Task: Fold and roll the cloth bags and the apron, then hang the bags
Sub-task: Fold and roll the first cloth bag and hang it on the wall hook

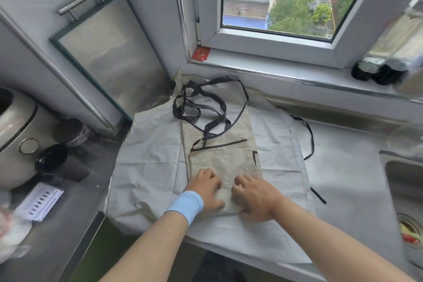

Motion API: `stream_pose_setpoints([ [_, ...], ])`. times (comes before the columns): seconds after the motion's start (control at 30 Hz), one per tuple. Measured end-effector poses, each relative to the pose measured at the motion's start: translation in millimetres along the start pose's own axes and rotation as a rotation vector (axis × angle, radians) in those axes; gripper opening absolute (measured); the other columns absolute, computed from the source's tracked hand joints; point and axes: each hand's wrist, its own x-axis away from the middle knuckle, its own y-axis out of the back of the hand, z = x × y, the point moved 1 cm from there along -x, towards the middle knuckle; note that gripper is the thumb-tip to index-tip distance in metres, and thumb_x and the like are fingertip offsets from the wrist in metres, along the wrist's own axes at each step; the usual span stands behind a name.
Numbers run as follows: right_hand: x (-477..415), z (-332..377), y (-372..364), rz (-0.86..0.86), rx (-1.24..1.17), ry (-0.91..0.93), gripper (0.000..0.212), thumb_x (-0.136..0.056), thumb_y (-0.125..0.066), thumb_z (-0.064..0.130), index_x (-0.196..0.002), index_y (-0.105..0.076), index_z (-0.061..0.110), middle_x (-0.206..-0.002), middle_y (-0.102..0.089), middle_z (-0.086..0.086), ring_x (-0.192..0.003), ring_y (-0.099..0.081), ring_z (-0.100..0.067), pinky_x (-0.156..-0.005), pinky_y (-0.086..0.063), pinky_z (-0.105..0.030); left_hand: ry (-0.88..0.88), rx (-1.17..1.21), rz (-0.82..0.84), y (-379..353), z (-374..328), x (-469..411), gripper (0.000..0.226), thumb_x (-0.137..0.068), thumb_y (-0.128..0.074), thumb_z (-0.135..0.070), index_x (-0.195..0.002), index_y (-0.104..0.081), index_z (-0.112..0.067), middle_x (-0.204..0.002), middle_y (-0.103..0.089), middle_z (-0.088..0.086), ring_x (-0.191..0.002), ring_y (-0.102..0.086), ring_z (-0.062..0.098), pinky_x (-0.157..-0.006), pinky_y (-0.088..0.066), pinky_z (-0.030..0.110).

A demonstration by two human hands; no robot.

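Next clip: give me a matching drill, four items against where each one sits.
Items:
1 beige cloth
2 white cloth
3 red packet
4 blue wristband

Places:
A on the window sill
B on the left wrist
C spread on the counter, lowest layer
D near end gripped by left hand and right hand

Pairs: 1-D; 2-C; 3-A; 4-B

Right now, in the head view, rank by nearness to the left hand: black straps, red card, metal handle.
1. Black straps, on the bag just beyond the left hand.
2. Red card, on the windowsill behind.
3. Metal handle, high at the upper left.
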Motion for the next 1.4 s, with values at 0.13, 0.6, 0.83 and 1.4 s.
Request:
stream_pose_setpoints([
  [0.13, 4, 9, -4, -0.017, 0.086, -0.041, 0.035, -0.091, -0.044, 0.041, -0.109, -0.057, 0.015, -0.117, -0.056, -0.007, -0.100, -0.056, -0.033, -0.076, -0.050, -0.044, -0.024, -0.047, 0.027, -5, -1, 12, 0.080, -0.060, -0.067, -0.067, -0.128, -0.044, -0.031, -0.133, -0.035, -0.002, -0.124, -0.032, 0.022, -0.107, -0.032, 0.037],
  [0.6, 9, -6, 85, 0.302, -0.259, -0.342, 0.010, -0.074, -0.061, 0.029, -0.078, -0.058, 0.020, -0.083, -0.069, -0.005, -0.074, -0.062, -0.028, -0.062, -0.048, -0.030, 0.082, -0.088, 0.329, 84, -21, 23, 0.015, -0.091, -0.053, -0.013, -0.104, -0.059, -0.011, -0.106, -0.061, 0.012, -0.087, -0.055, 0.026, -0.074, -0.041, 0.028],
  [0.83, 3, -40, 115, 0.331, -0.798, -0.437, 0.006, -0.067, -0.073, 0.036, -0.064, -0.070, 0.032, -0.058, -0.058, 0.013, -0.063, -0.058, -0.011, -0.049, -0.047, -0.022, 0.163, 0.114, 0.522, 120, 8, 16, 0.013, -0.078, -0.073, -0.036, -0.080, -0.064, -0.027, -0.080, -0.059, -0.002, -0.070, -0.054, 0.020, -0.068, -0.051, 0.027],
  [1.4, -49, -120, 52, -0.209, -0.680, -0.770, 0.008, -0.086, -0.053, 0.019, -0.080, -0.059, 0.018, -0.111, -0.050, -0.001, -0.101, -0.057, -0.021, -0.091, -0.045, -0.033, 0.162, 0.254, 0.077, 102, 51, -114, 0.064, -0.077, -0.067, -0.035, -0.136, -0.043, -0.034, -0.129, -0.056, -0.003, -0.114, -0.056, 0.021, -0.093, -0.045, 0.028],
])
